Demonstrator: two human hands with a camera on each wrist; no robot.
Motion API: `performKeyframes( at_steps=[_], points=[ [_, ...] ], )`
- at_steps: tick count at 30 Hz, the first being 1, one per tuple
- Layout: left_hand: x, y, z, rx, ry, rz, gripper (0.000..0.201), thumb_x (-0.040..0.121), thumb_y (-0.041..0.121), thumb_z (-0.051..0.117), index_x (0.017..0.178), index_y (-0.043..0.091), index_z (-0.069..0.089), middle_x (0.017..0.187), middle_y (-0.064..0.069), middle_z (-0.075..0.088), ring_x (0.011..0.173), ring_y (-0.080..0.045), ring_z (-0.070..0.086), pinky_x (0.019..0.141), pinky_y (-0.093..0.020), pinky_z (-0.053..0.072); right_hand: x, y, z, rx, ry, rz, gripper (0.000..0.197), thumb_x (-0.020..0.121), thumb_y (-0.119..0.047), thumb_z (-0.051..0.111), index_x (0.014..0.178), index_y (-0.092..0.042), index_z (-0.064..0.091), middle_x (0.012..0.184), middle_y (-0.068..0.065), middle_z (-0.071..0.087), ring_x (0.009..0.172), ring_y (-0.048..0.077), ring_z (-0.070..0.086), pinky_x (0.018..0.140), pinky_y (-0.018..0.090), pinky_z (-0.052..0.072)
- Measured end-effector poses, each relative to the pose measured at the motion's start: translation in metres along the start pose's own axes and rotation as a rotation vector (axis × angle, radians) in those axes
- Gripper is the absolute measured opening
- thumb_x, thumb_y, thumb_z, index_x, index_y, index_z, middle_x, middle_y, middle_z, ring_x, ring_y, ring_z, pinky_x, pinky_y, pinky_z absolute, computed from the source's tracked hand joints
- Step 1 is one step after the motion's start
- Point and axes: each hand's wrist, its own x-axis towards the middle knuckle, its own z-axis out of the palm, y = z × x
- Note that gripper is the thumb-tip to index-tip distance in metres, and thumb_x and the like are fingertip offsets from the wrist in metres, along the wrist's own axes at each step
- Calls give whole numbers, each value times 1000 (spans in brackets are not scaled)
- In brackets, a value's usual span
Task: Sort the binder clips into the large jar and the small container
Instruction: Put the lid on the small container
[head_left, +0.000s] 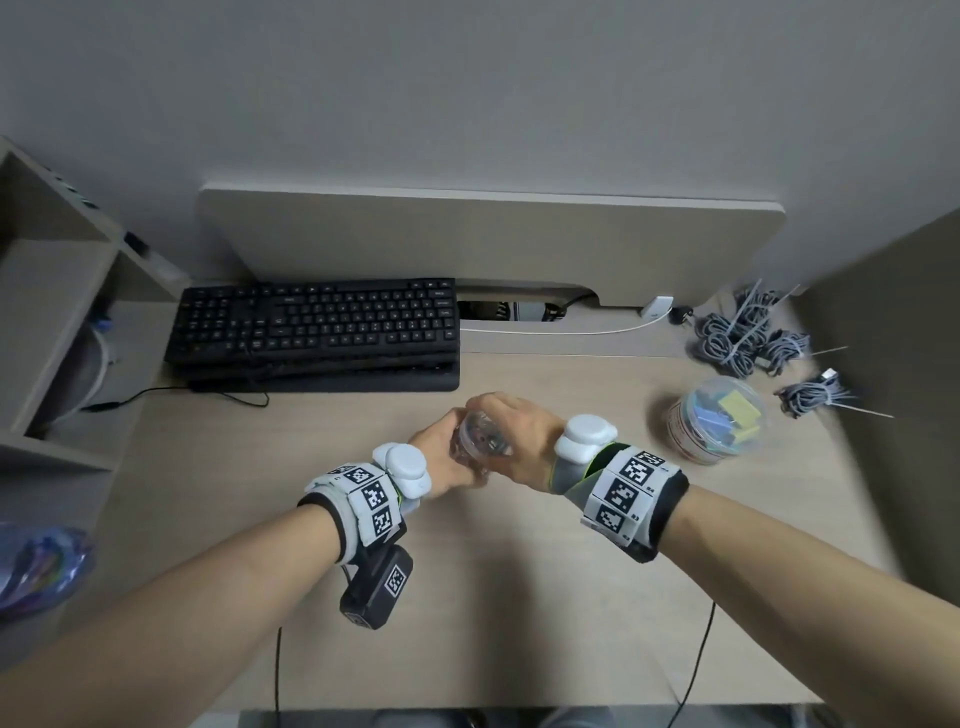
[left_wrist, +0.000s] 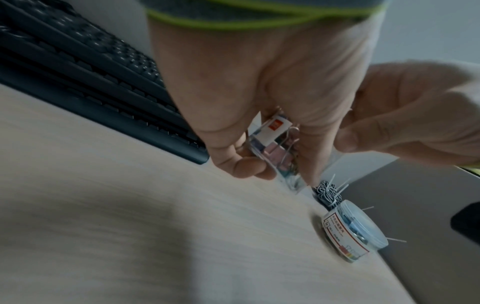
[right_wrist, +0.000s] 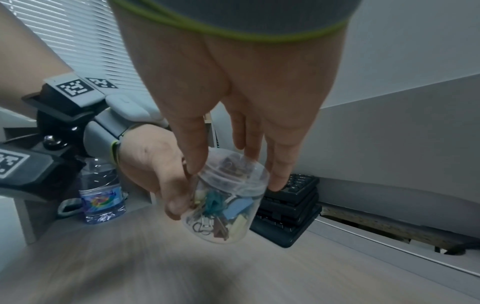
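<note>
Binder clips (right_wrist: 218, 209) fill the clear jar that both hands hold just above the middle of the surface (head_left: 467, 597). Left hand (head_left: 441, 457) fingers (right_wrist: 176, 197) and thumb curl round the side of this large jar (right_wrist: 223, 205), carrying it tilted. Right hand (head_left: 519, 441) fingers (right_wrist: 278, 174) reach down over its lid (right_wrist: 233, 174), thumb on one edge and the others on the far edge, so they look to be gripping the lid, either twisting it on or off; which, I cannot tell. Clips inside are a mix of colours, teal, blue, pale yellow and bare wire handles.

Well off to the right stands the small container (head_left: 717, 421), upright with its lid on, holding blue and yellow clips. No loose clips show anywhere on the surface. From that I judge the sorting itself nearly over: every clip in view sits in one vessel or the other, and what is left seems to be seating or tightening the jar's lid and setting the jar down.

Further out lie a black keyboard (head_left: 317, 332) toward the back, bundled grey cables (head_left: 748, 332) at the far right, and a water bottle (right_wrist: 101, 191) at the left.
</note>
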Motion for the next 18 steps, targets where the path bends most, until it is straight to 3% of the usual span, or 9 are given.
performKeyframes(
  at_steps=[5,8,10,12,14,16,18],
  points=[
    [-4,3,-4,18,28,19,68,61,21,83,122,26,54,104,-1,72,98,-23,69,90,-42,56,5,-1,-4,40,5,117,67,78,-27,77,136,-13,48,133,5,55,116,25,55,95,27,42],
    [-4,6,-1,40,72,40,67,54,28,82,115,35,56,103,-5,70,97,-26,68,87,-45,57,5,0,-8,41,33,231,66,80,-40,73,136,-16,48,126,6,59,112,26,58,90,28,44],
    [-3,7,3,34,106,52,71,51,26,81,116,39,55,109,-5,66,100,-24,66,86,-42,58,7,1,-8,100,51,307,60,83,-44,69,131,-16,51,117,8,63,96,26,65,83,33,51],
    [-2,13,8,32,159,60,73,50,23,81,117,39,55,114,-5,59,102,-23,64,83,-35,58,6,4,-9,245,97,403,52,84,-51,64,123,-18,55,102,8,70,69,22,72,68,36,59],
    [2,16,12,78,201,74,73,49,26,82,116,38,55,111,-3,59,100,-21,62,79,-30,55,6,8,-10,316,155,483,50,80,-60,58,111,-20,57,83,7,74,50,20,70,59,39,61],
    [5,22,18,106,185,85,74,50,26,83,118,35,56,109,-1,61,99,-18,61,77,-25,53,1,11,-12,331,182,539,52,76,-66,54,99,-20,56,70,7,73,45,22,68,56,44,61],
    [8,24,25,132,138,79,76,49,28,83,120,33,56,108,0,65,98,-18,64,80,-29,56,-5,18,-13,296,152,588,60,72,-75,51,93,-19,57,66,7,72,45,24,69,57,45,61]
  ],
)
